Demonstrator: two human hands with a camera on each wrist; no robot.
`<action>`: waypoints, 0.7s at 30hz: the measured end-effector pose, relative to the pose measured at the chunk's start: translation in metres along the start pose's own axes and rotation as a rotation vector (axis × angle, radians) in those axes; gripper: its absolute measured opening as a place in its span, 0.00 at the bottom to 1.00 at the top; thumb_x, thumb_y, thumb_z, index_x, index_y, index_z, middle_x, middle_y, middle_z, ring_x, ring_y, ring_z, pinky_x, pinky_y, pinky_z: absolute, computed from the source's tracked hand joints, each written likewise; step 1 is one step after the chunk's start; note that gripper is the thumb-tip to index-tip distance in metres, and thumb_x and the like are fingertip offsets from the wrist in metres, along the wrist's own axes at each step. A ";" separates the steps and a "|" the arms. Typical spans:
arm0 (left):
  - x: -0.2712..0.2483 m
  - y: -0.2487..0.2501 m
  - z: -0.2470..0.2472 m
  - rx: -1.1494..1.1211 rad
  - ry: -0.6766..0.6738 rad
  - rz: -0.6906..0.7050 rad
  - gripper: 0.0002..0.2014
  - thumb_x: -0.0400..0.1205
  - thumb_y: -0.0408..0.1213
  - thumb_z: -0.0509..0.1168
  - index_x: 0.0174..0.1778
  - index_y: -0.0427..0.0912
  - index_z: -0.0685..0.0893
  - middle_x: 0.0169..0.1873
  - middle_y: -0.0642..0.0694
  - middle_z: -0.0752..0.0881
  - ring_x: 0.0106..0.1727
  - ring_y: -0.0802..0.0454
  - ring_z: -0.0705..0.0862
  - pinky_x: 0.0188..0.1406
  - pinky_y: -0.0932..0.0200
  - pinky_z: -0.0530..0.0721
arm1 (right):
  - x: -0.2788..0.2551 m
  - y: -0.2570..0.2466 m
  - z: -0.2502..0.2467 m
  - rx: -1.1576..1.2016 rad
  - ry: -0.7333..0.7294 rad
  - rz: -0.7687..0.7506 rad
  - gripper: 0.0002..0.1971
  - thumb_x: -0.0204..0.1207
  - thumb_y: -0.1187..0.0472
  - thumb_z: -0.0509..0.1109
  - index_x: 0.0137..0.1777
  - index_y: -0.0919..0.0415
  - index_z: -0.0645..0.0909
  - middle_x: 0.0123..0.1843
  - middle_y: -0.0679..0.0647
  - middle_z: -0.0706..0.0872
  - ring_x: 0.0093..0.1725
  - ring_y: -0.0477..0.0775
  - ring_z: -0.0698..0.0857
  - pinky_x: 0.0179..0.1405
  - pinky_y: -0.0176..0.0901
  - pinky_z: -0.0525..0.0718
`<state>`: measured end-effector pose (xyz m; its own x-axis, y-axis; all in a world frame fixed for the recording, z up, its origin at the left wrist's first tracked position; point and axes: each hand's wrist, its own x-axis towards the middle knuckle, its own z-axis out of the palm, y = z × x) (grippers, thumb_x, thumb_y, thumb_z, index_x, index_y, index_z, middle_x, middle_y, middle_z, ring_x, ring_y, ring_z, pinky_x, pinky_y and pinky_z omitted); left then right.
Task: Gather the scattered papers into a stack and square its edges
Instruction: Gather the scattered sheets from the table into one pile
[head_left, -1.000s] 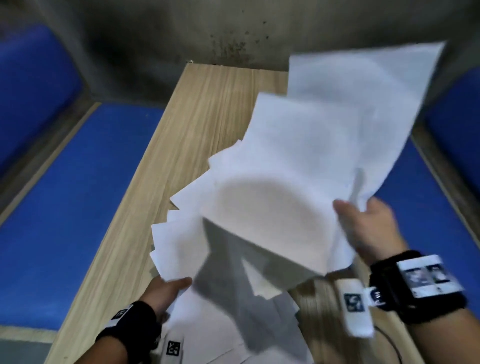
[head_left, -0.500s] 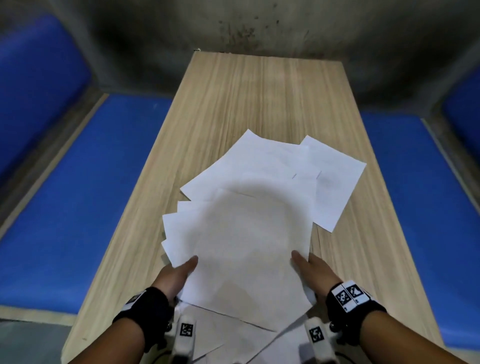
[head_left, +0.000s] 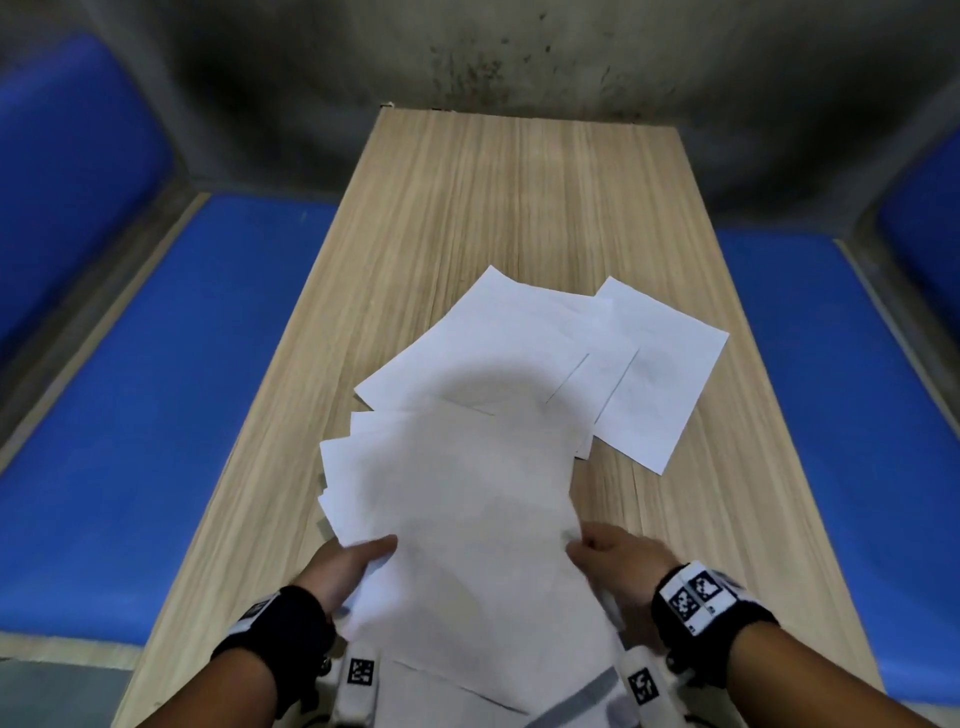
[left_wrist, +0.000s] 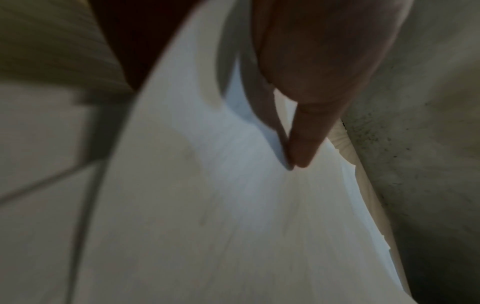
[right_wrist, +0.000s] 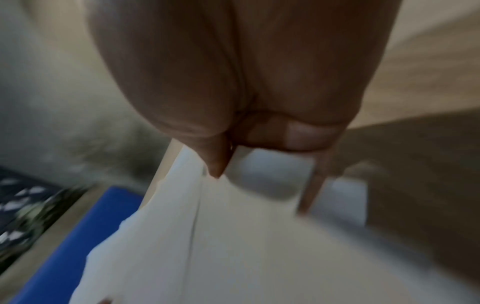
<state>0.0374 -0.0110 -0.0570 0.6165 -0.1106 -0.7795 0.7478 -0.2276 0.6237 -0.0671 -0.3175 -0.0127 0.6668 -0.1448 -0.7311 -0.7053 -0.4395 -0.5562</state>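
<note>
Both hands grip the near sheaf of papers (head_left: 457, 530) — left hand (head_left: 340, 569) with thumb on top, right hand (head_left: 621, 564) now curled, pinching its right edge where it lay flat before. Farther out, loose sheets (head_left: 613, 364) stay fanned on the table (head_left: 519, 197).

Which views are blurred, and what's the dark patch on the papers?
Head view: mostly sharp, wide-angle bend at the table edges; a soft round shadow falls on the papers, its source unseen. Left wrist view: dim, smeared, only the left hand readable. Right wrist view: heavy motion blur around the right hand.
</note>
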 end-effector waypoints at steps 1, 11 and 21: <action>0.003 -0.001 0.000 0.024 0.026 0.014 0.12 0.76 0.35 0.74 0.53 0.34 0.89 0.51 0.35 0.92 0.52 0.36 0.90 0.61 0.43 0.85 | 0.003 -0.004 0.005 -0.035 -0.013 -0.006 0.13 0.86 0.52 0.60 0.45 0.56 0.82 0.32 0.45 0.80 0.29 0.40 0.77 0.30 0.23 0.76; 0.018 -0.014 0.004 0.044 0.144 0.087 0.18 0.77 0.34 0.74 0.59 0.27 0.86 0.56 0.40 0.86 0.60 0.44 0.84 0.69 0.51 0.75 | 0.099 -0.055 -0.063 0.305 0.689 0.125 0.24 0.76 0.49 0.70 0.65 0.66 0.76 0.66 0.66 0.81 0.60 0.64 0.84 0.59 0.49 0.82; 0.019 -0.012 0.011 -0.106 0.162 0.074 0.05 0.77 0.23 0.70 0.36 0.32 0.86 0.38 0.40 0.89 0.38 0.46 0.90 0.46 0.60 0.83 | 0.158 -0.109 -0.050 -0.115 0.639 0.426 0.47 0.55 0.25 0.61 0.64 0.64 0.74 0.58 0.59 0.75 0.58 0.60 0.75 0.53 0.50 0.74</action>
<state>0.0371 -0.0213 -0.0795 0.6962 0.0355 -0.7170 0.7152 -0.1202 0.6885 0.1274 -0.3371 -0.0478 0.3778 -0.7897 -0.4833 -0.9258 -0.3153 -0.2085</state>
